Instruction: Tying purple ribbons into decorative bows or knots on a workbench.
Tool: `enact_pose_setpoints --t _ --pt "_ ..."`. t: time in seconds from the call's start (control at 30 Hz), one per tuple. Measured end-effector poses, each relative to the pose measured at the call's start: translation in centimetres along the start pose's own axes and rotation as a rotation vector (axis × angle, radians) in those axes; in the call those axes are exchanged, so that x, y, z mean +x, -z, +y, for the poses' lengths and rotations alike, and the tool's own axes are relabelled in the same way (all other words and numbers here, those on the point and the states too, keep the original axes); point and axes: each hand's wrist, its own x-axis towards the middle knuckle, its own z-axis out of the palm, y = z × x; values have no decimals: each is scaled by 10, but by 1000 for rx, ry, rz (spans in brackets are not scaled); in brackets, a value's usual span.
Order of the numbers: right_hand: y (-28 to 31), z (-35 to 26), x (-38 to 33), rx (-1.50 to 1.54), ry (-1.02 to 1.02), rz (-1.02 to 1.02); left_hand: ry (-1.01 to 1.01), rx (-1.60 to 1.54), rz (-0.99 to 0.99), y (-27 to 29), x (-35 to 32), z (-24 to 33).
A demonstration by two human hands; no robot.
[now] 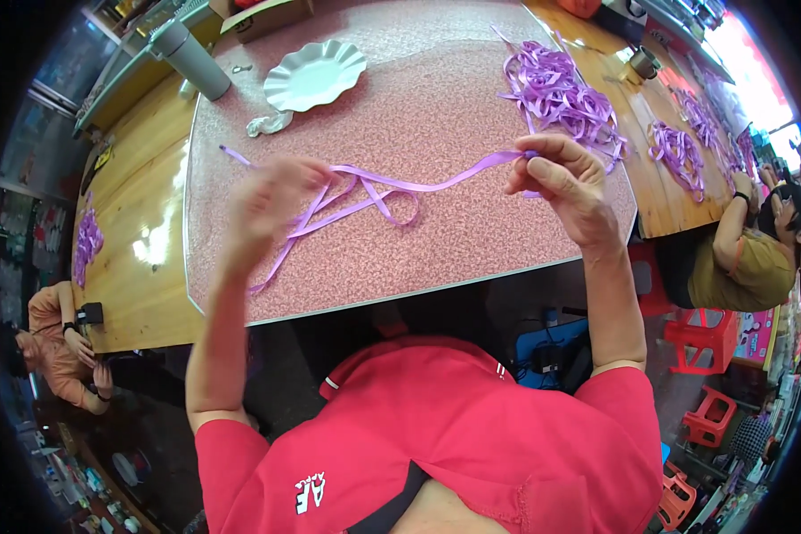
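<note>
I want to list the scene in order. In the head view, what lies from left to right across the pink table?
Grey flask → white plate → left hand → ribbon loop → right hand → purple ribbon pile.

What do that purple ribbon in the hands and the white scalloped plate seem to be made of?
The purple ribbon looks like thin satin-type fabric or plastic: it shines faintly, lies flat and curls into soft loops between the left hand and right hand. The white plate looks like thin moulded plastic or coated paper, given its glossy surface and fluted rim; which one is unclear.
</note>
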Motion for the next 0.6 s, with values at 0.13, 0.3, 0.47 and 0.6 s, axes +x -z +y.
enact_pose_setpoints --t 0.13,0.3,0.47,0.6 --pt "-30 7 1 -157 87 -6 -69 -218 -395 -114 1 31" --pt "-59 4 -8 -327 221 5 164 -1052 -39 -170 35 31" --pt "-71 25 -8 -342 308 100 112 -1168 -9 -168 36 43" --pt "-78 38 -6 -297 353 145 152 -1197 60 -167 32 46"
